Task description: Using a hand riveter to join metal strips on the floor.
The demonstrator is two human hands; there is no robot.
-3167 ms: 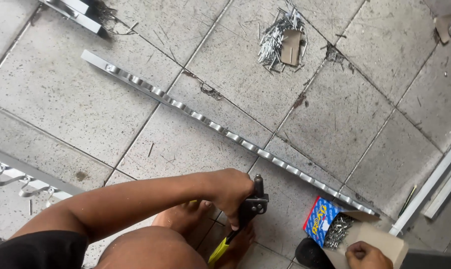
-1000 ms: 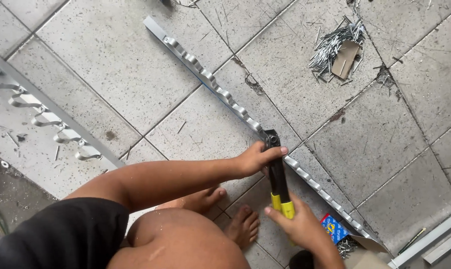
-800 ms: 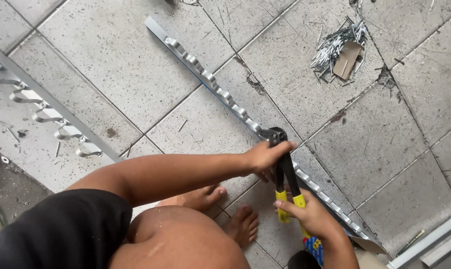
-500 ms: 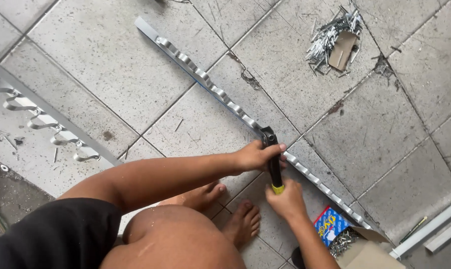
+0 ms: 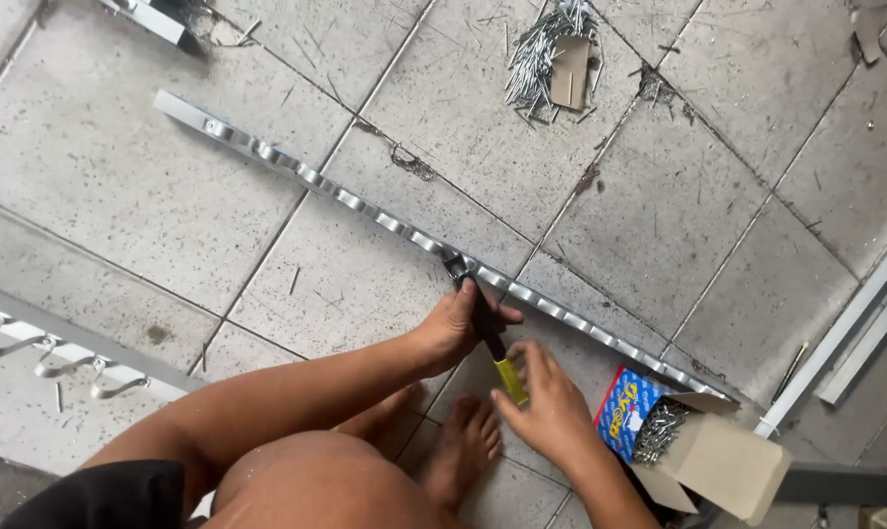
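A person squatting barefoot on a grey tiled floor works a hand riveter against a long metal strip that lies slantwise across the tiles, from near the floor's far left edge towards its near right. The left hand is wrapped around the tool's black upper body, close to where its nose meets the strip; the right hand is cupped, fingers part-curled, at the yellow-tipped handles, though whether it grips them firmly cannot be told. An opened cardboard box of rivets sits just beside the right wrist, near the strip's closer end, and a loose heap of spent pins lies well apart by the far edge. The strip appears unclamped: a hard squeeze could skid it, tilting the nose off its hole and spoiling the rivet. Bare toes rest near the tool, and stray pins on the tiles could prick them.
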